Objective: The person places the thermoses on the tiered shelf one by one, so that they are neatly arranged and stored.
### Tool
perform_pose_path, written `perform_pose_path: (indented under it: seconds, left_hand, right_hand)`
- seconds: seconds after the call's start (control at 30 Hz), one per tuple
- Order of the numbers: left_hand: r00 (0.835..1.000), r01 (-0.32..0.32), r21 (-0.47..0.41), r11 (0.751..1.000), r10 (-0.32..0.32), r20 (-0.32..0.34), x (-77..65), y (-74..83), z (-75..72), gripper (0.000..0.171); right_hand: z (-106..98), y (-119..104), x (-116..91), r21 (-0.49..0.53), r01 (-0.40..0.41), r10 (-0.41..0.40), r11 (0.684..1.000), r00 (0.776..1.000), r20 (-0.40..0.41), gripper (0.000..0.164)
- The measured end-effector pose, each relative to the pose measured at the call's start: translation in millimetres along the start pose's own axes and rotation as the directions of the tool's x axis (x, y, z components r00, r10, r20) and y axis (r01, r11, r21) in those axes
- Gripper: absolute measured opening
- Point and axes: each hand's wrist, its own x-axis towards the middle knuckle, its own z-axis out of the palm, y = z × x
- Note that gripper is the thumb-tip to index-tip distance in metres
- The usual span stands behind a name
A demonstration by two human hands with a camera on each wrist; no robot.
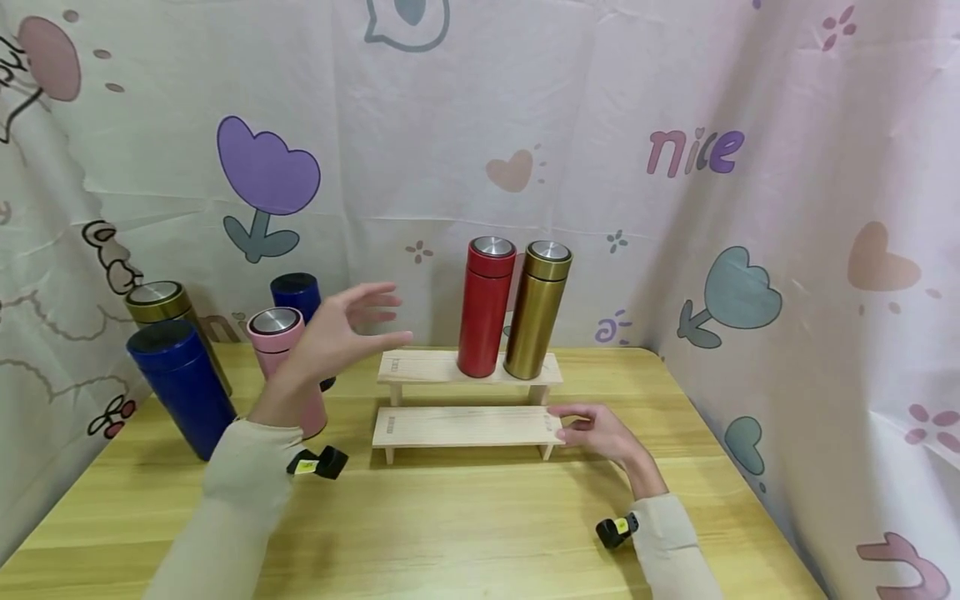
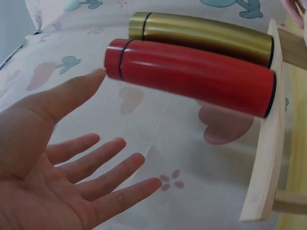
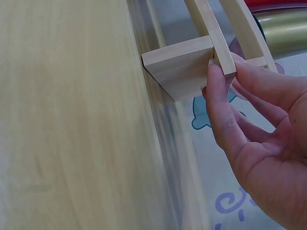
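A two-tier wooden rack (image 1: pixel 465 427) stands on the table. On its upper tier are a red thermos (image 1: pixel 487 308) and, to the right, a gold thermos (image 1: pixel 538 310), both upright with silver lids. My right hand (image 1: pixel 600 433) pinches the right end of the lower tier between thumb and fingers, which the right wrist view shows close up at the wooden board (image 3: pixel 218 43). My left hand (image 1: pixel 337 329) is in the air left of the red thermos, fingers spread and nothing held. Behind its wrist, partly hidden, stands a pink thermos (image 1: pixel 275 329).
Left on the table stand a blue thermos (image 1: pixel 183 392), a gold thermos (image 1: pixel 161 300) behind it and another blue thermos (image 1: pixel 296 289) behind the pink one. A printed curtain (image 1: pixel 420 150) hangs along the back and sides of the table (image 1: pixel 420 533).
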Motion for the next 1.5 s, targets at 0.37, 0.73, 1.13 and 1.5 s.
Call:
perform_pose_path:
  seconds: [0.37,0.73,1.13,1.5]
  left_hand:
    - [0.995,0.036,0.101,0.994,-0.026,-0.095,-41.4,-7.7,-41.6,0.071]
    - [0.952,0.144,0.077,0.987,-0.117,-0.282,-76.3,-22.1,-88.9,0.066]
    - [0.931,0.157,0.061,0.986,-0.127,-0.343,-89.3,-39.5,-109.3,0.063]
    - [0.95,0.255,0.187,0.949,-0.209,-0.233,-84.7,-64.5,-103.5,0.084]
  right_hand:
    - [0.1,-1.0,2.1,-0.004,0.007,-0.007,1.0,1.0,0.008,0.052]
    - [-0.7,-1.3,2.4,0.0,0.007,-0.007,1.0,1.0,0.009,0.052]
    - [-0.9,-1.8,1.6,-0.003,0.001,-0.001,1.0,1.0,0.001,0.052]
    - [-2.9,-0.9,0.6,-0.016,0.0,0.0,1.0,1.0,0.004,0.051]
